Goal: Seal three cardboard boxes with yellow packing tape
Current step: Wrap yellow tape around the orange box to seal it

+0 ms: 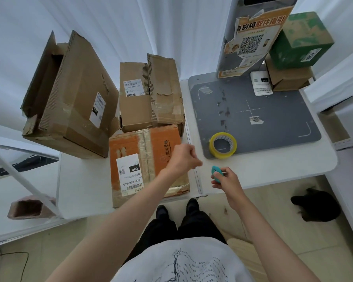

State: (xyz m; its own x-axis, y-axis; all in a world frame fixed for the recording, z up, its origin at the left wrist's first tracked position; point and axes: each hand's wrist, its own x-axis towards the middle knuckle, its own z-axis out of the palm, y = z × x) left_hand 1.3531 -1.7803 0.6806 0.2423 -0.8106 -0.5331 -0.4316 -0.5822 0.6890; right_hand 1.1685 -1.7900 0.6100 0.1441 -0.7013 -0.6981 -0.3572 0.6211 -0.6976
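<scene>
Three cardboard boxes stand on the white table. The orange box [130, 147] is nearest, its flaps closed and a label on top. Behind it sits a brown box [135, 106] with torn flaps, and a large brown box [75, 102] at the left lies open on its side. A roll of yellow tape [222, 145] rests on the grey mat [273, 119]. My left hand [182, 157] hovers curled in a fist over the orange box's right edge, holding nothing I can see. My right hand [225, 179] grips a small teal cutter [216, 173] in front of the tape.
A grey post with an orange QR poster [253, 41] rises behind the mat. A green box [300, 41] sits on a brown box [287, 78] at the back right. A white rack [25, 180] stands left. A dark object [316, 204] lies on the floor, right.
</scene>
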